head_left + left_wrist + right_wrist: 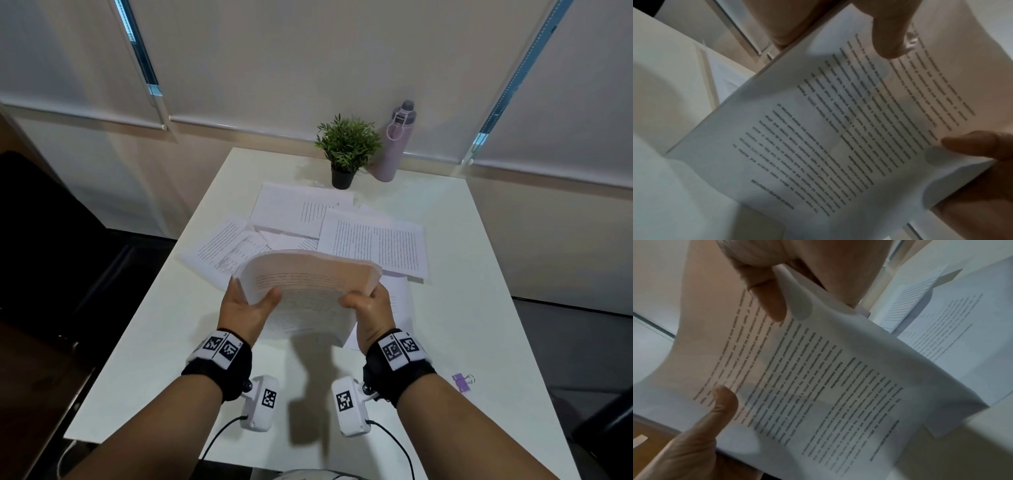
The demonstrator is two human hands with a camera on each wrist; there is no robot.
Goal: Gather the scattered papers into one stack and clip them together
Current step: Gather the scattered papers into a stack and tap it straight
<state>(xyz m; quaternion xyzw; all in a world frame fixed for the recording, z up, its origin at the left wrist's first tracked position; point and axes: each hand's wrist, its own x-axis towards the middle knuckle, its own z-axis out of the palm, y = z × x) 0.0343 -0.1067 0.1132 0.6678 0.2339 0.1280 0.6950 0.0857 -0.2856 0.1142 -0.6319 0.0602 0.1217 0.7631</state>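
The paper stack (305, 294) sits between your left hand (245, 308) and right hand (371, 308), above the table (154, 342). Behind it lie loose sheets (370, 243), then the potted plant (346, 150) with the water bottle (394, 144) just to its right. A binder clip (460, 382) lies right of your right wrist.
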